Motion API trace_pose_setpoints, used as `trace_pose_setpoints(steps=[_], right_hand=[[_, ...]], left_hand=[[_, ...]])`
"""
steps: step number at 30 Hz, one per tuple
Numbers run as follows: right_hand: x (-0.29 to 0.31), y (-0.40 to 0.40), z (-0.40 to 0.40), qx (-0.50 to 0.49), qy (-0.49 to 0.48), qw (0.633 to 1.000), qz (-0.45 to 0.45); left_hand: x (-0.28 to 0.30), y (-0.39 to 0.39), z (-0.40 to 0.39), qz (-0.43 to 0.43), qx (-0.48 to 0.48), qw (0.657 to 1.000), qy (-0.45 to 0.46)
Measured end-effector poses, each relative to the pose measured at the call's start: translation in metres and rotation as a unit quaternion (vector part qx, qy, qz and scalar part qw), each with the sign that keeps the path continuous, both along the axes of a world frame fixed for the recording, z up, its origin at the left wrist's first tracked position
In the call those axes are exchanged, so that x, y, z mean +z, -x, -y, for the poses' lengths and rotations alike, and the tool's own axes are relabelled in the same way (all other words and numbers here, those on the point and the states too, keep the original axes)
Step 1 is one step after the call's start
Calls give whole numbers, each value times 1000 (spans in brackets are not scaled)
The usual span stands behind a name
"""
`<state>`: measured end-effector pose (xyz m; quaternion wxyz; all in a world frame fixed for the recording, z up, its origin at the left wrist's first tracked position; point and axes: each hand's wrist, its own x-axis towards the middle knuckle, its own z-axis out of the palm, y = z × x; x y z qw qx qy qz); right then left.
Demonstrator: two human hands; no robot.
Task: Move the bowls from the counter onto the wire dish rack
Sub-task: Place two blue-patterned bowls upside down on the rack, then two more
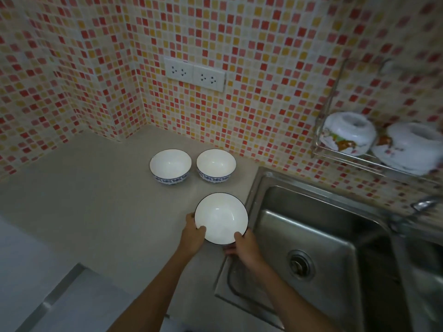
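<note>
A white bowl with a dark rim point(221, 218) is held near the counter's right edge beside the sink. My left hand point(193, 233) grips its left rim, thumb inside. My right hand point(244, 246) grips its lower right rim, thumb inside too. Two more white bowls with blue patterned bases stand upright farther back on the counter: one on the left point(170, 166), one on the right point(216, 165). The wire dish rack point(335, 149) hangs on the tiled wall at the right, above the sink, with two upturned patterned bowls point(347, 133) point(407, 147) resting in it.
A steel sink point(309, 236) with a drain lies right of the counter, and a tap point(424, 203) sits at its far right. A double wall socket point(195, 74) is on the tiles behind the bowls. The grey counter point(96, 200) stretches to the left.
</note>
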<state>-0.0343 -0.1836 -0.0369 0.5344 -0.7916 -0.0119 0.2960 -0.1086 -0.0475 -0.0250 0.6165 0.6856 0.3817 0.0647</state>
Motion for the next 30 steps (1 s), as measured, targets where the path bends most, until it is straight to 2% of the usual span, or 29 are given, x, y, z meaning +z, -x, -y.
trace_pose_setpoints(steps=[7,16,22,26,30], right_hand=[[52,-38,106,-37,-29,998,49],[112,-83,190,-65,-63,980,177],[142,-104,216,-44,-90,972,214],[161,-114,223,-9,-85,958,272],[185,-124,227,2,-107,935,338]], left_hand=[[39,-70,91,81,-38,989,120],[95,-133,170,211,-57,974,54],[121,-147,192,272,-39,961,11],[132,-151,200,320,7,946,56],[154,-160,195,343,6,932,116]])
